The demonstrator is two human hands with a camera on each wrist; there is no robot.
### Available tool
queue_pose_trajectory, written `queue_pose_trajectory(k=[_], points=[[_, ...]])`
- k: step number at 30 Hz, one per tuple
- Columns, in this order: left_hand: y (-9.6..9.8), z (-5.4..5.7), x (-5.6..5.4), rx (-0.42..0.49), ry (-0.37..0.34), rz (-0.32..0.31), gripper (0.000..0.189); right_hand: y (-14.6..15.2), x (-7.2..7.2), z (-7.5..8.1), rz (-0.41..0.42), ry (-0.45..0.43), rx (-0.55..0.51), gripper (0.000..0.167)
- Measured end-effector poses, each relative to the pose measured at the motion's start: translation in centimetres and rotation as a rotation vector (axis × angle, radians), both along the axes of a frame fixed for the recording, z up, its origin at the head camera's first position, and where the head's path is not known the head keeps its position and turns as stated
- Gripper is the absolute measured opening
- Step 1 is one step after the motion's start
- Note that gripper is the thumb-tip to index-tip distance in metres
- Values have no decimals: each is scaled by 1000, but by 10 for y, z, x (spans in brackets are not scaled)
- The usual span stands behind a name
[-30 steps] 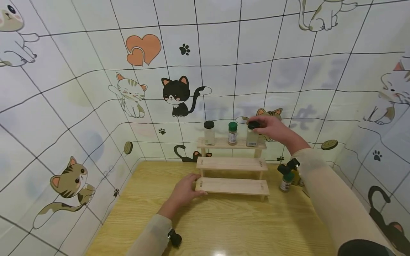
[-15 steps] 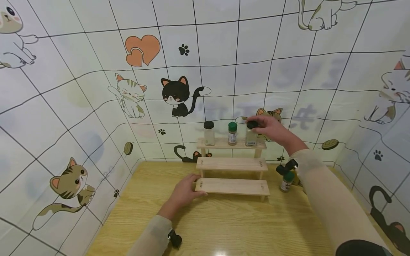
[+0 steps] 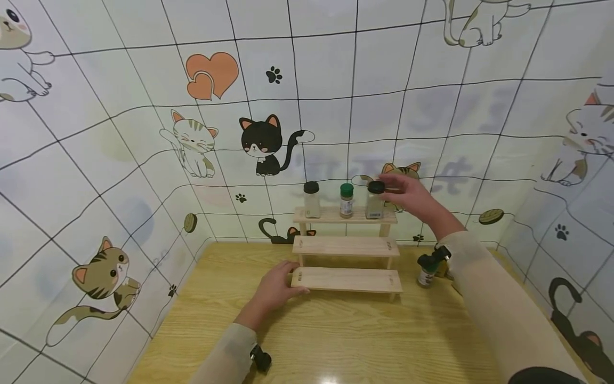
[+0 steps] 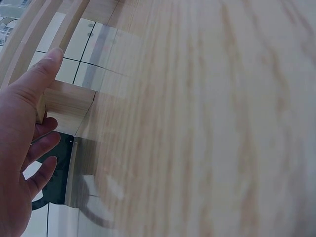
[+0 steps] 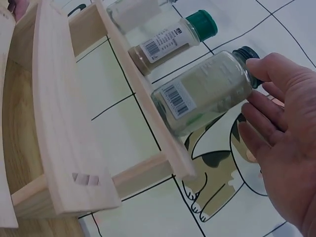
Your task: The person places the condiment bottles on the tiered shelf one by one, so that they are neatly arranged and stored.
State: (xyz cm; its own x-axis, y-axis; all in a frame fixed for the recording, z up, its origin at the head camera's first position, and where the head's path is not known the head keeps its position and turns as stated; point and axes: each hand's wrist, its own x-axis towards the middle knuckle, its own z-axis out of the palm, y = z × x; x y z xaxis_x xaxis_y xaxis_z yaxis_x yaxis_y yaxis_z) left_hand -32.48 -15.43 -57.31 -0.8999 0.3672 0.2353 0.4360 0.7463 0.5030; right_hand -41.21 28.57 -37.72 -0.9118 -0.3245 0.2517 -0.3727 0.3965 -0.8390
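A three-tier wooden shelf rack (image 3: 345,245) stands on the table. My left hand (image 3: 275,288) holds the left end of its lowest board; in the left wrist view the thumb and fingers (image 4: 44,143) lie either side of the board end. On the top tier, at the right, stands a clear glass spice jar (image 3: 374,207) with a black cap. My right hand (image 3: 410,197) is beside that cap, fingers loosely extended, the thumb right at the cap's edge in the right wrist view. A green-capped spice bottle (image 3: 346,205) and another black-capped jar (image 3: 312,205) stand to its left.
Another green-capped bottle (image 3: 425,274) stands on the wood-grain table (image 3: 336,330) right of the rack, partly covered by my right wrist camera. More items behind it are mostly hidden by the sleeve. A cat-printed wall sheet (image 3: 326,122) rises close behind the rack.
My right hand's fingers have loosened and drawn slightly right, off the black cap. That jar stays upright on the top tier. My left hand keeps its place on the lowest board.
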Motion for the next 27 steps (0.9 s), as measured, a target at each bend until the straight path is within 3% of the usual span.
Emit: queue_pose_trajectory(k=[7,15,21,27], points=[[0,-1,-1,5,-5,-10,84,25,23,-12,-118,-1,91,57],[-2,-2,-2,1,-6,-5,86,50,65,-35,-211,39,200,53],[-2,0,0,21,-16,-13,87,58,98,-57,-285,43,230,57],[-2,2,0,11,-8,-15,86,59,120,-75,-328,53,209,57]])
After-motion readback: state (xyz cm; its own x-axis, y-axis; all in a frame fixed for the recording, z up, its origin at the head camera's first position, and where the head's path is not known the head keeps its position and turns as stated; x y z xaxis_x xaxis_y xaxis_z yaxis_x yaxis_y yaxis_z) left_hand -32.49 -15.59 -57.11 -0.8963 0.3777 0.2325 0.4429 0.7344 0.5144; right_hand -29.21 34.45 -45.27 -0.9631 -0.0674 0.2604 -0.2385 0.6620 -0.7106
